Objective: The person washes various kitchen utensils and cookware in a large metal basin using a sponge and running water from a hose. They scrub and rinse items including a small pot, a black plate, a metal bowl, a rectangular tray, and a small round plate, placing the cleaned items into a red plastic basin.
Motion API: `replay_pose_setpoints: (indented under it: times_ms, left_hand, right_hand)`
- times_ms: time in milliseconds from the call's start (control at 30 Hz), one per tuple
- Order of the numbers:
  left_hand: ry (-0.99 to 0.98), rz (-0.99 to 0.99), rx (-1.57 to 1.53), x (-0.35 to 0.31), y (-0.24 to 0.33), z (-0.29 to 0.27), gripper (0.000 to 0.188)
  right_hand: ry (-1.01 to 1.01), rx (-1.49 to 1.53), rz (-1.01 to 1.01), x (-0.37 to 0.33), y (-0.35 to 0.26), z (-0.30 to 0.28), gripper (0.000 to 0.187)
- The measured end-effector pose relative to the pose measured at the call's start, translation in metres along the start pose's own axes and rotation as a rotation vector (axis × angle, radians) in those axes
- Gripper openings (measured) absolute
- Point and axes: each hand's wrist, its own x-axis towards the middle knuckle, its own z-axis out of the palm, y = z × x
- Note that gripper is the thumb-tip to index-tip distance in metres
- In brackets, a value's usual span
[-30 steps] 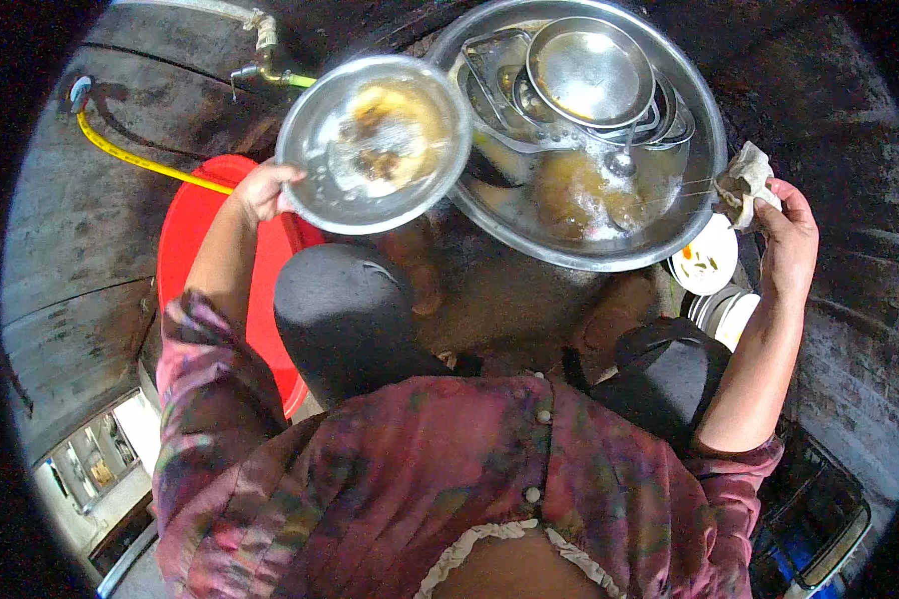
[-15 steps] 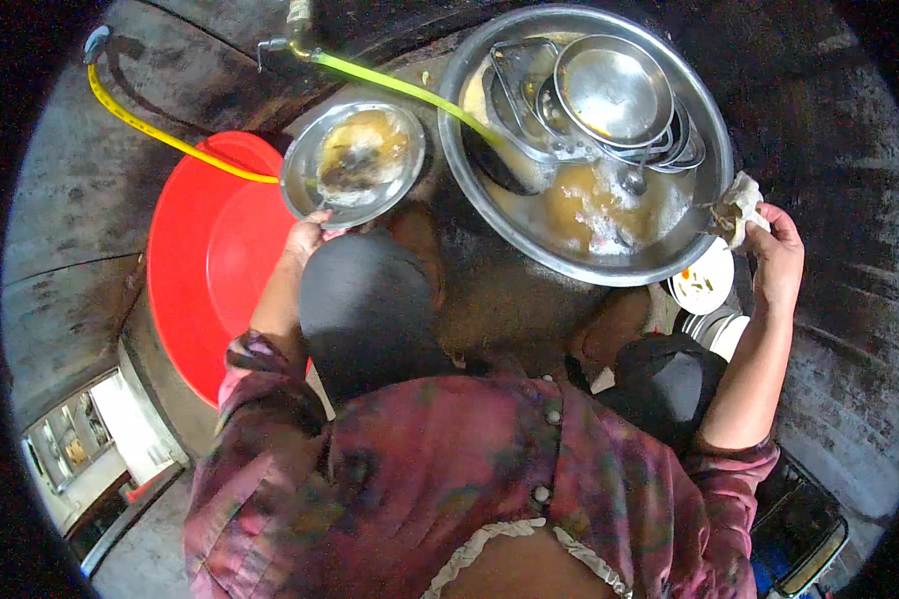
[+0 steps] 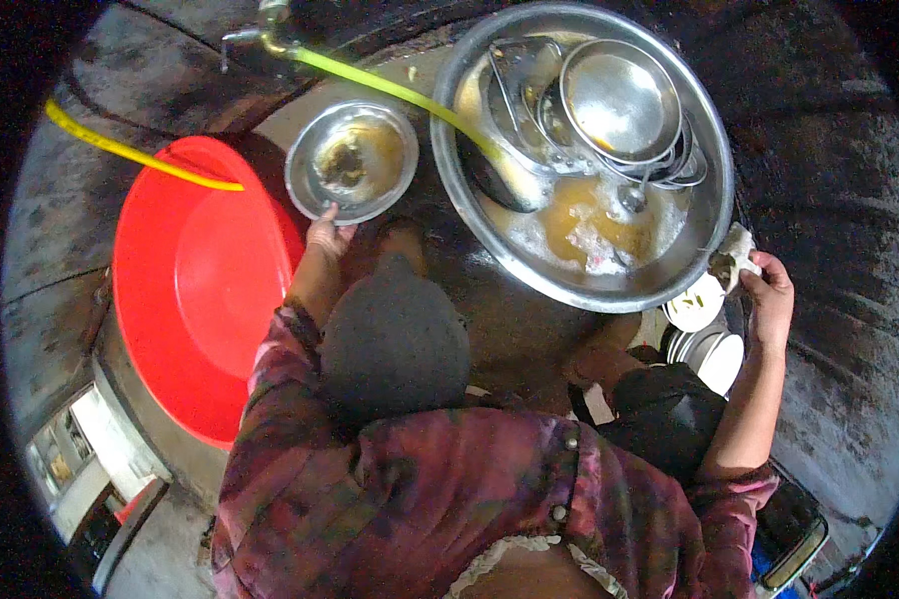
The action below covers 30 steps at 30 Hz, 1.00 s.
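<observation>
My left hand (image 3: 330, 232) grips the near rim of a round metal bowl (image 3: 297, 180), with the thumb over the edge. Dirty brownish water with dark residue lies in that bowl. Over at the right, my right hand (image 3: 769, 290) pinches a crumpled whitish cloth (image 3: 737, 256) just outside the rim of a large metal basin (image 3: 704, 255). Cloudy, sudsy water fills part of the basin. Stacked in it are a shiny metal pan (image 3: 624, 100) and several other metal pieces, partly hidden beneath, along with a ladle (image 3: 631, 195).
A large red tub (image 3: 185, 309) stands left of the bowl, with a yellow hose (image 3: 120, 142) reaching over it. A yellow-green hose (image 3: 370, 85) runs from a tap (image 3: 270, 35) into the basin. White dishes (image 3: 719, 359) are stacked below my right hand, beside a plate with food scraps (image 3: 695, 302).
The bowl in my left hand has tilted and its water looks lower, with less foam. My right hand with the cloth has moved down, away from the basin rim. The view has shifted slightly.
</observation>
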Motion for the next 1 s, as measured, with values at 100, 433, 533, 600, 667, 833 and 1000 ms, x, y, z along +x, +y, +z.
replay_pose_setpoints:
  times_ms: [100,433,533,600,667,833,1000]
  left_hand:
    - [0.024,0.094,-0.008,0.013,-0.004,-0.015,0.039]
    - [0.313,-0.092,0.223,0.012,-0.006,-0.016,0.034]
    - [0.188,-0.044,0.492,-0.049,-0.007,0.042,0.029]
    - [0.095,-0.022,0.781,-0.088,0.018,0.056,0.038]
    - [-0.016,0.001,0.858,-0.121,0.03,0.098,0.042]
    - [-0.605,-0.241,1.047,-0.171,0.031,0.184,0.045]
    - [-0.643,-0.474,1.273,-0.113,-0.043,0.213,0.038]
  right_hand:
    - [-0.062,-0.099,-0.006,0.005,0.011,0.008,0.025]
    - [-0.449,-0.491,-0.083,0.028,0.046,0.096,0.026]
    - [-0.508,-0.654,-0.371,0.042,0.06,0.15,0.023]
    - [-0.539,-0.657,-0.594,0.046,0.066,0.212,0.018]
    - [-0.633,-0.88,-0.673,0.048,0.078,0.262,0.018]
    - [-0.454,-1.095,-0.744,0.052,0.134,0.333,0.014]
    - [-0.609,-1.119,-0.729,0.061,0.146,0.33,0.016]
